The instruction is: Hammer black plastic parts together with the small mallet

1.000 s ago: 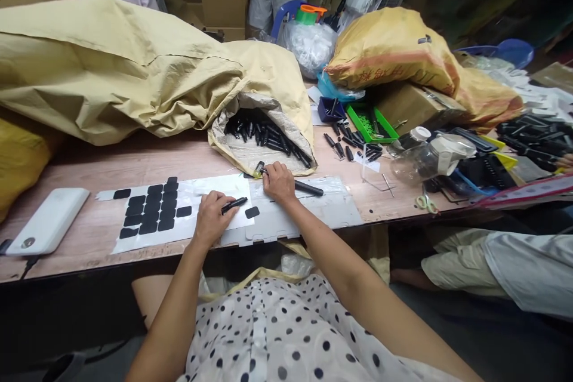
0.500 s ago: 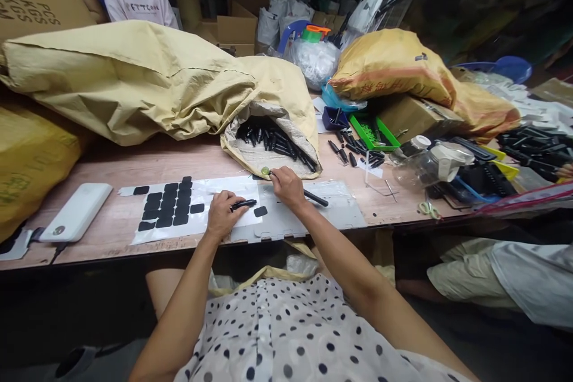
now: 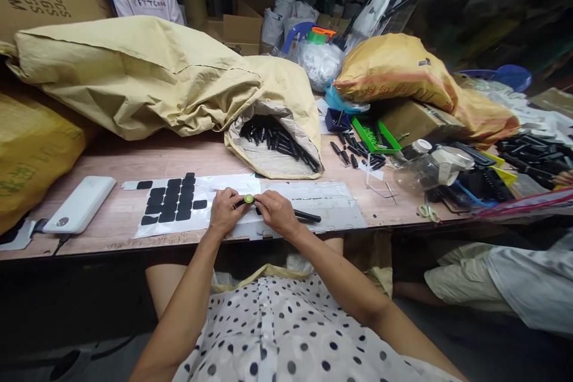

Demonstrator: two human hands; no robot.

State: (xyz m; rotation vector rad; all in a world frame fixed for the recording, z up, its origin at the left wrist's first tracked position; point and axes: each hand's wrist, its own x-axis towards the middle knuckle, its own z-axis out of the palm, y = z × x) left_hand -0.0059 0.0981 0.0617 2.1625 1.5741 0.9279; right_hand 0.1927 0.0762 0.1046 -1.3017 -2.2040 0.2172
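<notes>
My left hand (image 3: 224, 212) is closed on a slim black pen-like piece (image 3: 239, 203), holding it just above the table's front part. In the fingertips of my right hand (image 3: 276, 212) is a small round yellow-green disc (image 3: 249, 198), brought up against the black piece's end; whether the two are joined I cannot tell. A longer black rod (image 3: 308, 216) lies on the grey board (image 3: 344, 206), its left end hidden by my right hand. Left of my hands, rows of black rounded-square pads (image 3: 169, 200) lie on a white sheet (image 3: 208, 185).
Beyond my hands, a tan sack (image 3: 179, 71) spills its mouth open over black pieces (image 3: 277, 140). A white power bank (image 3: 80, 204) lies left. On the right are a green tray (image 3: 378, 142), a clear jug (image 3: 418, 173), scissors (image 3: 428, 213) and a person's light sleeve (image 3: 528, 274).
My right hand has come down and nearer with the disc, meeting the black piece in my left hand. The camera view has shifted slightly.
</notes>
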